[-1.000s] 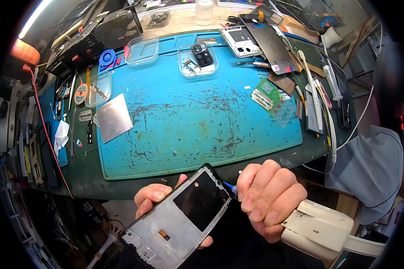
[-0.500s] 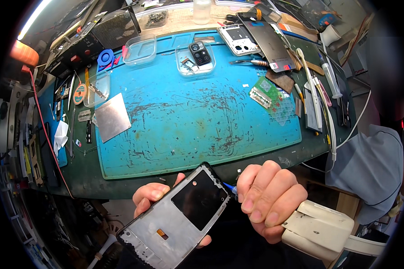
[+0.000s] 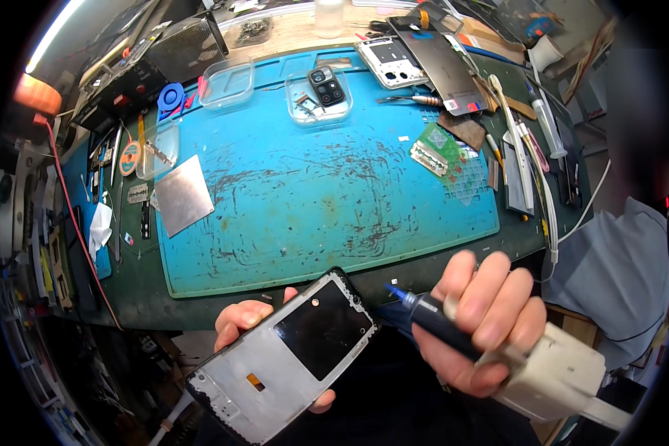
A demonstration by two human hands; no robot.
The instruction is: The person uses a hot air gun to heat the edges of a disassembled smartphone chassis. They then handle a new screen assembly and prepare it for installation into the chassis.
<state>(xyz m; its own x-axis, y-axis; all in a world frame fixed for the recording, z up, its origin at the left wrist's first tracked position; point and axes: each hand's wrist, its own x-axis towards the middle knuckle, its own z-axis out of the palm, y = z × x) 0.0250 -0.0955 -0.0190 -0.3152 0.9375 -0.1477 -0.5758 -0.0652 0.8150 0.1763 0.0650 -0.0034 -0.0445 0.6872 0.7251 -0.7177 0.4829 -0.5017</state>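
Note:
My left hand (image 3: pixel 238 316) is closed around a phone mid-frame (image 3: pixel 238 401) with a silver-grey plate, a black panel and a small gold part, tilted at the lower middle. My right hand (image 3: pixel 490 305) is wrapped around a cream glue dispenser gun (image 3: pixel 554 372) fitted with a dark syringe (image 3: pixel 442 331) and a blue nozzle (image 3: pixel 398 292). The nozzle is a little to the right of the frame's upper corner, apart from it.
A blue mat (image 3: pixel 290 186) carries a metal plate (image 3: pixel 184 195), clear trays (image 3: pixel 318 113) and razor blades (image 3: pixel 428 156). Phone parts (image 3: pixel 435 63), cables and tools lie at the right, boxy black equipment (image 3: pixel 126 97) at the back left. Grey cloth (image 3: pixel 613 260) is at the right edge.
My right hand has moved right and rotated, drawing the blue nozzle up and away from the frame's corner and showing the syringe. The phone frame has shifted slightly left.

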